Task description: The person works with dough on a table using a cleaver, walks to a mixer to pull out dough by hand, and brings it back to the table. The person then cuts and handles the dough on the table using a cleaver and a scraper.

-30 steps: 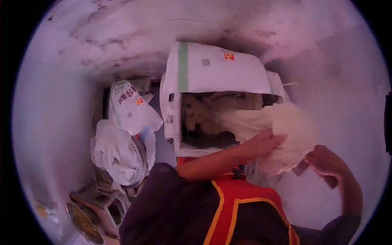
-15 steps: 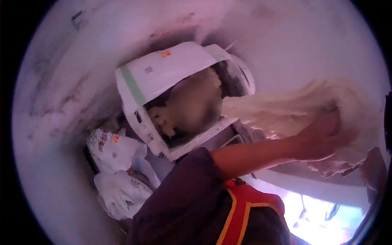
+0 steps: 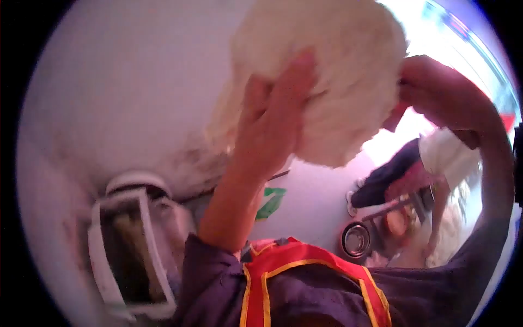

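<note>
A big pale mass that looks like dough (image 3: 348, 71) is raised high in front of me, with a soft, lumpy surface and a ragged lower edge. My left hand (image 3: 278, 109) lies against its near side, fingers bent into it and gripping. At the right edge of the dough is my right hand (image 3: 430, 87), closed on that edge; its fingertips are partly hidden. Down at the left, a white-framed machine tub (image 3: 150, 245) stands uncovered at the top, with some pale material inside.
Another person (image 3: 447, 155) in a white top bends over at the right, near a round metal pot (image 3: 356, 240) and an orange-brown bowl (image 3: 396, 222). A green piece of packaging (image 3: 271, 203) lies on the floor. A stained pale wall (image 3: 136, 92) rises at the left.
The dough, earlier stretched out of the tub to the right, is now lifted up in both hands. My view has turned, so the tub sits lower left and another person shows.
</note>
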Tool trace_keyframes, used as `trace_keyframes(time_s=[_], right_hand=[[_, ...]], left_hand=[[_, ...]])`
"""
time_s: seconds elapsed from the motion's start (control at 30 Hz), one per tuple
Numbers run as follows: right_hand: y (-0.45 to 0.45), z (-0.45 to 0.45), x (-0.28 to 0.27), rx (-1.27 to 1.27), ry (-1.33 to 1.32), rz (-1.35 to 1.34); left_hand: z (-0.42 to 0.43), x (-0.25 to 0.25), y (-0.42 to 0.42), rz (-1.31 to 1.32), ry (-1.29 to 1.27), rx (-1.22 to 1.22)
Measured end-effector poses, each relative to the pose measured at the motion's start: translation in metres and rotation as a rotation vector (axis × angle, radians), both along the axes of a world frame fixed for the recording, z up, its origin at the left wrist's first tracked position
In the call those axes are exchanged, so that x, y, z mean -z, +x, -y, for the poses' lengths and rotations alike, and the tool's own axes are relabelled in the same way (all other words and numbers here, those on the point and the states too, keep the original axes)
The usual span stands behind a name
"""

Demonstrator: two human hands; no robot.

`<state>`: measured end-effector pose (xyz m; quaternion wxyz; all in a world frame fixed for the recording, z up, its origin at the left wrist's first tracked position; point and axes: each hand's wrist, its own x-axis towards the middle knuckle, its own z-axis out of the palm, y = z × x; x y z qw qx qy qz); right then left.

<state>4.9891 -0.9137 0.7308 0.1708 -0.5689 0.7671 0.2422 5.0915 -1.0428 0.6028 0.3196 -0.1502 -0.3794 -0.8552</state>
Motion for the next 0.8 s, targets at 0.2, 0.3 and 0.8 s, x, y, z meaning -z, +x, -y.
trace_keyframes(time_s=[0.2,0.3,0.8], right_hand=[[-0.117,-0.128,0.02,0.407,-0.085,0.058],[-0.15,-0.188,0.052,0.582,-0.072,0.178],[-0.502,-0.244,0.149,0.993,-0.197,0.362]], left_hand=[[-0.104,0.061,-0.142,0.227,0.136,0.162],[-0.152,0.08,-0.16,0.264,0.081,0.313],[-0.169,0.156,-0.584,0.485,-0.017,0.73]])
